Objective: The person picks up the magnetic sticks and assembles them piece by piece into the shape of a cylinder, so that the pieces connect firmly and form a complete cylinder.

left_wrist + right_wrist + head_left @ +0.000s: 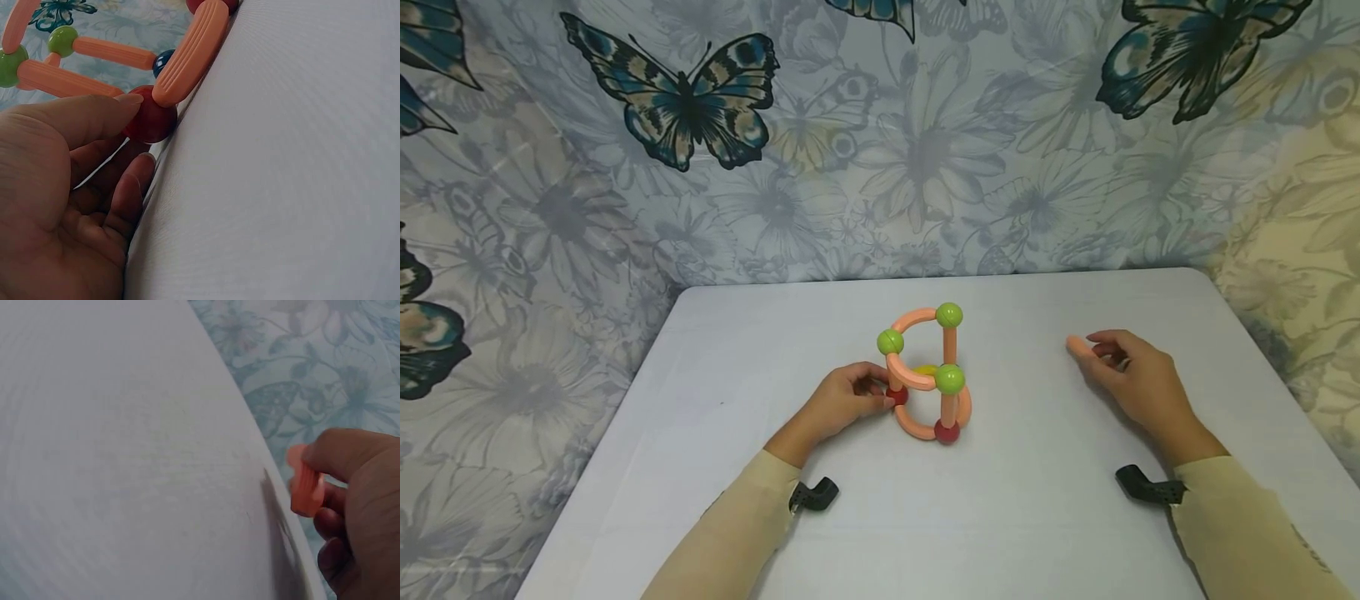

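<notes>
Cloth (925, 167) printed with grey flowers and teal butterflies is hanging behind the bench (1000, 517) and spilling down past both its sides, filling the whole background. Its right part is looking yellowish. The bench is pale, plain white-grey with rounded far corners, and its surface is lying bare around the hands.

Near the middle of the bench a toy frame (928, 375) is standing upright, built of ribbed orange rods, some straight and some curved, joined by green balls (949, 315) at the top and red balls (947, 432) at the base. Something yellow is showing inside it, too hidden to name.

The left hand (846, 400) is resting on the bench just left of the frame, its thumb and fingertips (131, 100) touching a low red ball (150, 119) at the frame's near-left corner; the grip is narrow, pinching that ball lightly while the palm is staying loose.

The right hand (1138, 383) is lying well apart to the right, its grip closing on a single orange rod (1081, 347) between thumb and fingers; in the right wrist view the rod (306, 481) is looking blurred, just above the bench.

Both forearms are wearing cream sleeves (737, 533), each with a black camera mount (812, 496) at the wrist.
</notes>
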The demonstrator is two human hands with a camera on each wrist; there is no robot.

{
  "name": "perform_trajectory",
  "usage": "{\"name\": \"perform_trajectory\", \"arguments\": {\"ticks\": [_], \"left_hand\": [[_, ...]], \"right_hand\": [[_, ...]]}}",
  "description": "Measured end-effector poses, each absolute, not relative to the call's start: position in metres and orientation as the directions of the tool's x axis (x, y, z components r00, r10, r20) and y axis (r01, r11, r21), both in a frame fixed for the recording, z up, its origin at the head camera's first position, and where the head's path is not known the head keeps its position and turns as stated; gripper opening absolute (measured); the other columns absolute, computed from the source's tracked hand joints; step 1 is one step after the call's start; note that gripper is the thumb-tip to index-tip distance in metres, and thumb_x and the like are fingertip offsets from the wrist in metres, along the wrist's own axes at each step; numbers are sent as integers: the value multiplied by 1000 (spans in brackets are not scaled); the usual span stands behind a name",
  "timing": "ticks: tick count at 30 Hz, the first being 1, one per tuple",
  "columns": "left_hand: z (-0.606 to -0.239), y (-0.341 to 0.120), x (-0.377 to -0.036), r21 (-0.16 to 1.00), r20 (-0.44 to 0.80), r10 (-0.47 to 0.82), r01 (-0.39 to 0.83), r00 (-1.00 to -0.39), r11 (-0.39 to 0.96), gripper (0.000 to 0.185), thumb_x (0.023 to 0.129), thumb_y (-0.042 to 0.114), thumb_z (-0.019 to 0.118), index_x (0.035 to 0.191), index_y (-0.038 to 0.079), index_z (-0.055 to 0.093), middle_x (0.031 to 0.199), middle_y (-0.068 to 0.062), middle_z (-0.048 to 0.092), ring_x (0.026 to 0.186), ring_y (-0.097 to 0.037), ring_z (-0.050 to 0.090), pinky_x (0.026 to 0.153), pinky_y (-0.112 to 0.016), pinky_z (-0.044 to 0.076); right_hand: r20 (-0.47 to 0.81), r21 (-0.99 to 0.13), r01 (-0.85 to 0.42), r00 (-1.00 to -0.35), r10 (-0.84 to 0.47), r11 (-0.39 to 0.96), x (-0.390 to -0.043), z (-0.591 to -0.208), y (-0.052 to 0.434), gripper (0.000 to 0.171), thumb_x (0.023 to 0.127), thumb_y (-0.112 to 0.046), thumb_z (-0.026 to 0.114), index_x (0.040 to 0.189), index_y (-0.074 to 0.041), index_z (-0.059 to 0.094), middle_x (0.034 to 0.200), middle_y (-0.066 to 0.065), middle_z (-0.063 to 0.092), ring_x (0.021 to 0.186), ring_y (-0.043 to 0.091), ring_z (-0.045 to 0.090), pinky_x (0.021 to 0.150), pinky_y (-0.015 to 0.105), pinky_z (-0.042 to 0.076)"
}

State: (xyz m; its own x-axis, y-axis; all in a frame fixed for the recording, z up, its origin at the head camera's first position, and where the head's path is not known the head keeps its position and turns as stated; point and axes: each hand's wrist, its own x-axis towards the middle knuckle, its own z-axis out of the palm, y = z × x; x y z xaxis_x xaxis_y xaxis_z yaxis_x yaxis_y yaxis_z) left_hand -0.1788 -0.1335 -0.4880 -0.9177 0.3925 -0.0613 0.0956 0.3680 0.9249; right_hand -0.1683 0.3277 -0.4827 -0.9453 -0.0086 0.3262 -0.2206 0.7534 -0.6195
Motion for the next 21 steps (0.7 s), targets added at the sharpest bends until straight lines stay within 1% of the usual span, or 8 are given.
{"name": "perform_trajectory", "arguments": {"ticks": [2, 5, 7, 10, 13, 16, 18, 21], "left_hand": [[-488, -134, -178, 926, -60, 393, 96, -918, 365, 34, 93, 20, 89, 123, 11, 77, 105, -1, 74, 96, -23, 67, 83, -34, 53], [-487, -133, -178, 927, -56, 395, 99, -917, 362, 33, 93, 20, 89, 124, 11, 77, 106, -1, 73, 96, -23, 67, 82, -34, 53], [-486, -133, -177, 927, -55, 396, 100, -917, 360, 34, 94, 20, 89, 124, 11, 77, 107, -1, 74, 96, -23, 67, 82, -34, 53], [-486, -133, -177, 928, -48, 394, 105, -918, 357, 34, 94, 20, 88, 124, 10, 77, 106, -1, 73, 95, -23, 67, 82, -35, 53], [-486, -133, -177, 929, -47, 392, 103, -919, 354, 33, 93, 20, 88, 123, 10, 77, 105, -2, 73, 95, -23, 67, 82, -36, 53], [-487, -133, -177, 930, -52, 394, 99, -918, 353, 34, 94, 21, 88, 124, 11, 77, 107, -2, 74, 96, -23, 67, 83, -36, 54], [-486, -133, -176, 931, -58, 395, 93, -917, 353, 33, 94, 22, 88, 124, 13, 77, 110, -1, 74, 98, -23, 67, 84, -36, 54], [-485, -135, -176, 941, -71, 389, 68, -918, 331, 30, 97, 23, 84, 125, 15, 78, 112, 0, 75, 99, -24, 67, 82, -35, 54]], "right_hand": [[324, -637, -214, -946, 6, 741, -168, -481, 327, 37, 104, -22, 79, 133, -1, 71, 109, 17, 75, 90, 12, 61, 73, 17, 43], [319, -668, -216, -948, 12, 712, -167, -479, 326, 37, 103, -16, 79, 134, 1, 70, 110, 19, 75, 85, -2, 57, 73, 11, 43], [301, -704, -218, -954, 7, 676, -167, -476, 324, 38, 102, -11, 79, 135, 3, 68, 112, 22, 74, 87, -5, 57, 74, 10, 44], [248, -765, -202, -969, -10, 612, -165, -471, 321, 40, 103, -12, 79, 137, 5, 66, 116, 20, 74, 90, -2, 60, 73, 12, 48], [176, -818, -163, -984, -30, 551, -162, -465, 318, 42, 106, -22, 77, 138, 3, 65, 116, 10, 76, 93, 3, 63, 70, 18, 50], [124, -855, -129, -991, -44, 503, -160, -460, 314, 42, 109, -31, 73, 136, -1, 65, 110, 4, 79, 95, 6, 66, 67, 24, 48], [100, -883, -117, -993, -61, 454, -158, -457, 309, 41, 110, -33, 71, 136, -2, 65, 108, 6, 80, 98, 6, 69, 68, 26, 47], [96, -914, -124, -991, -91, 386, -155, -451, 300, 40, 110, -30, 72, 136, 0, 66, 107, 12, 80, 102, 7, 72, 74, 23, 49]]}}
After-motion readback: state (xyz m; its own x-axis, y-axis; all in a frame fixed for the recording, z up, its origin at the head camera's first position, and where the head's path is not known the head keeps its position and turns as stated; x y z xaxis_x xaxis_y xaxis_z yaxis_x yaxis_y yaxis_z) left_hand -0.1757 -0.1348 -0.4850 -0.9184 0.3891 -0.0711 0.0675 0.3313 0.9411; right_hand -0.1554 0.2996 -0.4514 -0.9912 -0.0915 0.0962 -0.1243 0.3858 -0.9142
